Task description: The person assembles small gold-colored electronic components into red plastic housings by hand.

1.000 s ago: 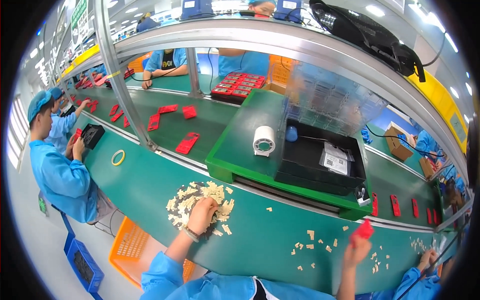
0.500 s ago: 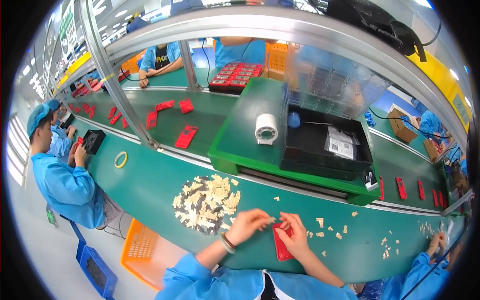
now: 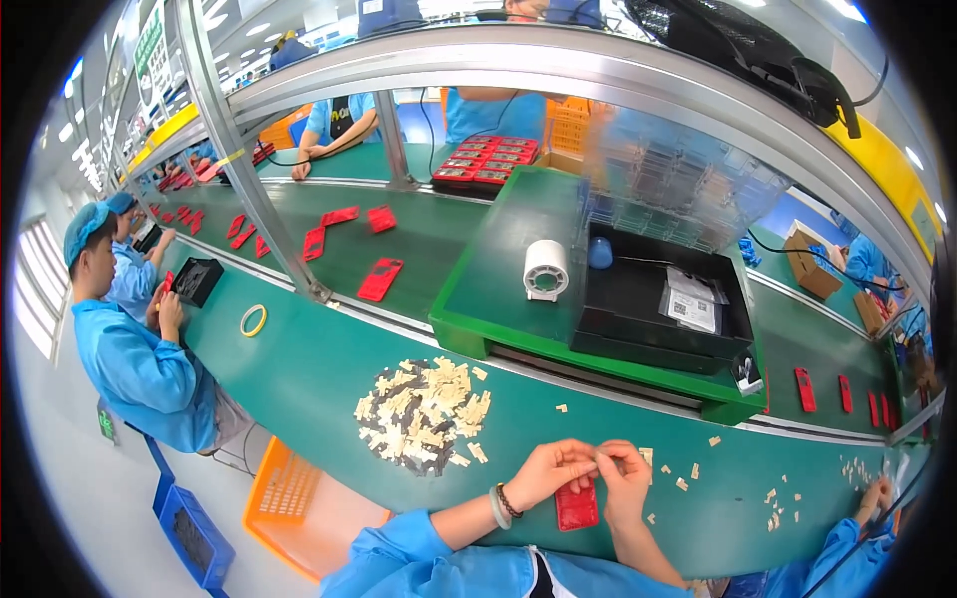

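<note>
My left hand (image 3: 558, 470) and my right hand (image 3: 624, 480) meet at their fingertips, both pinched closed. Whatever lies between them is too small and too covered to make out. Just below the hands, a flat red rectangular case (image 3: 577, 507) rests on the green worktop; the fingers hide its far end. Left of my left hand spreads a heap of small cream and dark grey L-shaped pieces (image 3: 424, 414). Several loose cream pieces (image 3: 682, 484) are scattered to the right of my right hand.
Beyond the worktop (image 3: 309, 389), a green raised stand (image 3: 469, 289) carries a white cylinder (image 3: 545, 270) and a black tray (image 3: 638, 337). Red cases lie on the belt (image 3: 349, 274) behind a metal frame. An orange crate (image 3: 284, 488) stands lower left. Co-workers sit left and right.
My left hand has brought its small pale piece rightward to my right hand. The right hand has lifted off the red case and now pinches against the left. The view has shifted slightly.
</note>
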{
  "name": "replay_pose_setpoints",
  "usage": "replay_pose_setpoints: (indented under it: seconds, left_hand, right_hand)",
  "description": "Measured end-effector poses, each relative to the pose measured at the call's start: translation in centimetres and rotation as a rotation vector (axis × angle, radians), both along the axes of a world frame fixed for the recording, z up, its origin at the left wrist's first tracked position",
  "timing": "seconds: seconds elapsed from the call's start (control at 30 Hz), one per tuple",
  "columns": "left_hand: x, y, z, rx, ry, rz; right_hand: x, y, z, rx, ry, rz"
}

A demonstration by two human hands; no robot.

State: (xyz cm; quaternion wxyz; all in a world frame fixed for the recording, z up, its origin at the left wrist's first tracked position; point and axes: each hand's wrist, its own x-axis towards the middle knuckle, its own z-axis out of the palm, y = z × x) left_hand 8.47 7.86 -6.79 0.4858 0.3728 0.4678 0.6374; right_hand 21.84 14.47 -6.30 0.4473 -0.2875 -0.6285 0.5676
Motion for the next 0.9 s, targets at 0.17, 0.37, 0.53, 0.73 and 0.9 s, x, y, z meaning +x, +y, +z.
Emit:
replay_pose_setpoints:
  seconds: [0.17, 0.37, 0.53, 0.73, 0.9]
  left_hand:
    - [-0.2, 0.2, 0.2, -0.101, -0.249, -0.250]
    - [0.2, 0.3, 0.1, -0.122, -0.223, -0.225]
    - [0.1, -0.5, 0.2, -0.095, -0.197, -0.212]
    - [-0.2, -0.7, 1.4, 0.141, 0.369, -0.059]
    - [0.1, -0.4, 2.7, 0.576, 0.680, -0.100]
  right_hand:
    - [0.3, -0.1, -0.3, -0.217, 0.193, -0.004]
    - [0.9, -0.2, 0.0, -0.138, 0.054, -0.057]
    - [2.0, 0.0, 2.1, 0.953, -0.408, -0.343]
    - [2.6, 0.4, 2.0, 0.638, -0.361, -0.046]
    - [4.3, 0.7, 0.8, 0.130, -0.323, 0.031]
